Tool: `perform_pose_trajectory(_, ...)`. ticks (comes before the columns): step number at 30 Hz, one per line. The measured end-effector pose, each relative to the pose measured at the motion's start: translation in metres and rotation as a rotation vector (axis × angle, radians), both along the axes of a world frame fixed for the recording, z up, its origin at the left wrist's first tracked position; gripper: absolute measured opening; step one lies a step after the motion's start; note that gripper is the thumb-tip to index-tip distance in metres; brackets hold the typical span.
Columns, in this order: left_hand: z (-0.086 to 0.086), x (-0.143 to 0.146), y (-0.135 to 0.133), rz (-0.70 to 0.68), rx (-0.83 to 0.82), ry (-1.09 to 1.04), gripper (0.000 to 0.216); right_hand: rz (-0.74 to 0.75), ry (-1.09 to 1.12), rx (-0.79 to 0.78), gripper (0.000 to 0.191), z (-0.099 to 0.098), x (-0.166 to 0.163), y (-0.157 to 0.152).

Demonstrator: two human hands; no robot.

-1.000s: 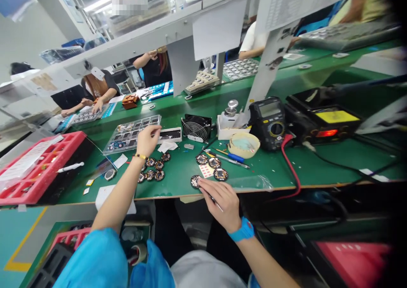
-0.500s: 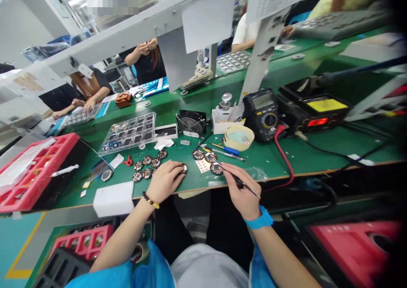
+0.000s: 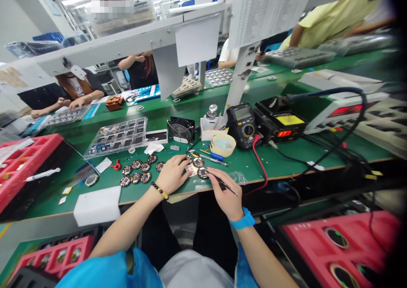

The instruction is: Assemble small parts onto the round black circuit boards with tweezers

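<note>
My left hand point(image 3: 173, 174) lies on the green bench with thumb and fingers apart. Its fingertips reach a small sheet of red-marked stickers point(image 3: 191, 170) and the edge of a round circuit board point(image 3: 188, 157), which they partly cover. In my right hand point(image 3: 227, 195) is a pair of dark tweezers point(image 3: 226, 185), held like a pen. Their tips are at another round circuit board point(image 3: 202, 173), with one more board point(image 3: 198, 162) just behind it. Left of my left hand lies a single round board point(image 3: 160, 166), beside a group of several similar boards point(image 3: 145, 167).
Behind the boards stand a compartment tray point(image 3: 119, 137), a small fan point(image 3: 181, 129), a yellowish bowl point(image 3: 223, 145) and a multimeter point(image 3: 243, 127). A red cable point(image 3: 261, 165) hangs over the right bench edge. White foam point(image 3: 97, 205) lies at the front left. Co-workers sit across the bench.
My left hand has moved right, from a round board to the sticker sheet; that board now lies free to its left. My right hand keeps the tweezers at the same board. The view has shifted right.
</note>
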State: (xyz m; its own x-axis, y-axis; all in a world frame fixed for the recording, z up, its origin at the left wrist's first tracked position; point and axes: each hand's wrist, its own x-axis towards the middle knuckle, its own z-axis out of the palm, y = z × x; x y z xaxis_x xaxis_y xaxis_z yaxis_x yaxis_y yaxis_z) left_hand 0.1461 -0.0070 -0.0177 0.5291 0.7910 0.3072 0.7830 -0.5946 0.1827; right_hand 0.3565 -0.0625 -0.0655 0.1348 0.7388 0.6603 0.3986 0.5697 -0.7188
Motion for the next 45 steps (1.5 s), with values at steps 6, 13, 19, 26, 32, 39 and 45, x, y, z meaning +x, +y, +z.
perform_pose_trajectory(6, 0.000, -0.027, -0.030, 0.037, -0.044, -0.113, 0.012, 0.005, 0.013, -0.024, 0.021, -0.001, -0.002, 0.000)
perform_pose_trajectory(13, -0.013, -0.029, -0.062, 0.090, -0.157, -0.324, 0.032, 0.082, -0.029, -0.071, 0.026, 0.004, -0.013, -0.012)
perform_pose_trajectory(19, -0.020, -0.025, -0.060, 0.164, -0.162, -0.381, 0.050, 0.228, -0.174, -0.061, 0.026, 0.011, -0.027, -0.016)
perform_pose_trajectory(26, -0.017, -0.034, -0.061, 0.056, -0.239, -0.472, 0.072, 0.257, -0.214, -0.090, 0.025, 0.010, -0.039, -0.011)
perform_pose_trajectory(32, -0.022, -0.029, -0.062, 0.152, -0.184, -0.434, 0.056, 0.228, -0.232, -0.080, 0.025, 0.008, -0.042, -0.011)
perform_pose_trajectory(39, -0.021, -0.033, -0.060, 0.125, -0.200, -0.440, 0.050, 0.230, -0.258, -0.061, 0.028, 0.009, -0.043, -0.010)
perform_pose_trajectory(45, -0.019, -0.033, -0.060, 0.116, -0.177, -0.432, 0.041, 0.208, -0.307, 0.042, 0.035, -0.005, -0.044, -0.008)
